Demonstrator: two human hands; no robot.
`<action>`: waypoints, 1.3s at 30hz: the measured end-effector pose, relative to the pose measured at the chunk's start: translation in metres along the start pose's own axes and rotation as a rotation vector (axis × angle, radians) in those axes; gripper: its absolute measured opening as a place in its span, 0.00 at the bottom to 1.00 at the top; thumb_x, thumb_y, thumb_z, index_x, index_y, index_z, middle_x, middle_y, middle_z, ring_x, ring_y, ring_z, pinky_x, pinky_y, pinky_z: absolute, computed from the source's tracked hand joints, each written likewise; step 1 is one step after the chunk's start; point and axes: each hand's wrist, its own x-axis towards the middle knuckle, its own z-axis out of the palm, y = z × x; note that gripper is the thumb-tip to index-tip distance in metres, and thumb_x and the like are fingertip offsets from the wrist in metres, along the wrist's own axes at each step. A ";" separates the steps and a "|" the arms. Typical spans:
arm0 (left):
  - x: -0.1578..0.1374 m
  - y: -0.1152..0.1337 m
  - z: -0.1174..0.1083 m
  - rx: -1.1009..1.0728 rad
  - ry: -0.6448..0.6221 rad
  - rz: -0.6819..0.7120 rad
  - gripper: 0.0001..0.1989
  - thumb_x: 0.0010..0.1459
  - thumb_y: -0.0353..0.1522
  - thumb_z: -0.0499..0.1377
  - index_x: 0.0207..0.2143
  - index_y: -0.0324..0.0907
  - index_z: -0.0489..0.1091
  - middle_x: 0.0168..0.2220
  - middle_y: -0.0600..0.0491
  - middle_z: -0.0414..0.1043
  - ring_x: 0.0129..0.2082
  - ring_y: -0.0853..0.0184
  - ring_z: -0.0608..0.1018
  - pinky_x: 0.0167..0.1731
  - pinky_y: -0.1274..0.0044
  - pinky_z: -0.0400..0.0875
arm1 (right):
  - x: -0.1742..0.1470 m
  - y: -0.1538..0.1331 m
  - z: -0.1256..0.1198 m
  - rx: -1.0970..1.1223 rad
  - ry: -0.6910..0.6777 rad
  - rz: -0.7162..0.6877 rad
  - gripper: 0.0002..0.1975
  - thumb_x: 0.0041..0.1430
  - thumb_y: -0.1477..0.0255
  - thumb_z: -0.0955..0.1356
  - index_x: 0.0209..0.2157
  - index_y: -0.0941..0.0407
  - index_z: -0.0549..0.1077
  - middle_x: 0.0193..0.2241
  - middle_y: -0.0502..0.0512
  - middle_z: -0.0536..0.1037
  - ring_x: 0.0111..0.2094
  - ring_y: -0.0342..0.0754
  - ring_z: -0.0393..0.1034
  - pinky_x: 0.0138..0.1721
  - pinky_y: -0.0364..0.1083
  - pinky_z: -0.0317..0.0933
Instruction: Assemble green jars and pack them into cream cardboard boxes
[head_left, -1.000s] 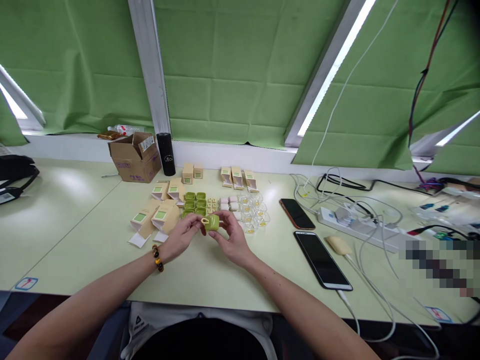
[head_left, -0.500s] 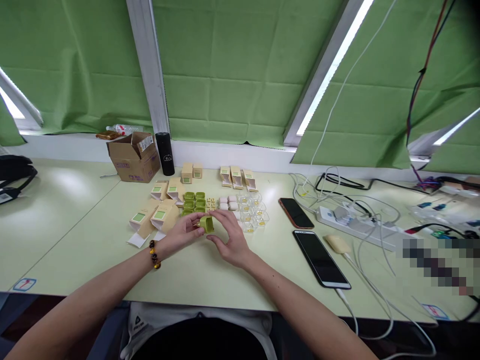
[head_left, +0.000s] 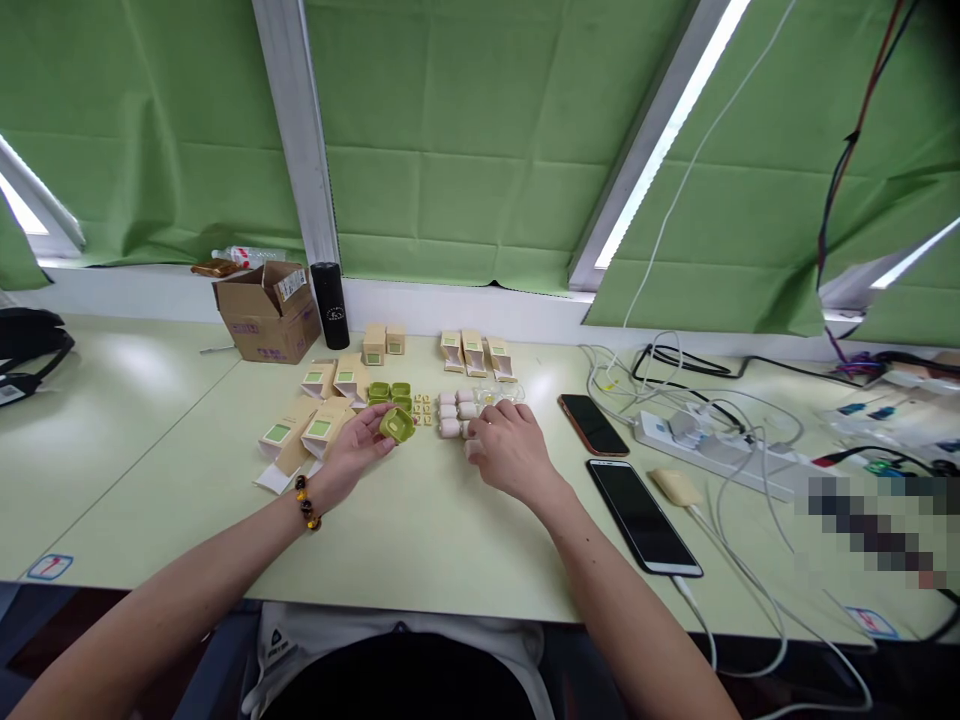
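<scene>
1. Currently, a green cup is grasped by the fingers of the left hand, raised above the counter just left of the group of white blocks; its hollow is left in view.
2. A beaded bracelet is worn on the left wrist.
3. The fingers of the right hand are curled down at the right edge of the white blocks, over the nearer clear plastic covers; whether anything is gripped by them cannot be told.
4. The clear plastic covers are set right of the white blocks, partly hidden by that hand.
5. Small yellow pieces are lined up just left of the white blocks, and more green cups are placed beyond those pieces on the same side.
6. Farther left of the white blocks, opened kraft boxes with green labels are laid.
7. Beyond the white blocks, three more kraft boxes are stood in a row.
8. Well to the right of the white blocks, two smartphones and a power strip are laid.
9. Far left of and beyond the white blocks, a cardboard carton is stood beside a black tumbler.
</scene>
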 end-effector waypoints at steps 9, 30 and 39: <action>-0.001 0.000 -0.001 0.014 0.020 0.003 0.28 0.56 0.33 0.73 0.58 0.43 0.72 0.56 0.43 0.77 0.57 0.55 0.78 0.61 0.62 0.67 | 0.004 -0.003 0.014 -0.065 0.064 -0.080 0.06 0.50 0.79 0.73 0.32 0.58 0.78 0.36 0.62 0.77 0.42 0.57 0.64 0.42 0.54 0.51; -0.002 0.001 0.002 0.108 -0.015 0.087 0.29 0.57 0.35 0.72 0.59 0.42 0.70 0.57 0.42 0.76 0.58 0.55 0.77 0.59 0.65 0.69 | 0.002 -0.059 0.039 1.676 0.357 0.119 0.19 0.64 0.53 0.72 0.49 0.51 0.73 0.37 0.53 0.77 0.32 0.46 0.70 0.36 0.48 0.69; -0.004 0.006 0.005 0.123 -0.026 0.076 0.25 0.59 0.33 0.70 0.58 0.46 0.72 0.55 0.44 0.77 0.58 0.55 0.77 0.59 0.65 0.70 | 0.006 -0.061 0.046 1.835 0.300 0.202 0.22 0.58 0.50 0.75 0.46 0.51 0.77 0.38 0.53 0.79 0.26 0.43 0.67 0.31 0.47 0.69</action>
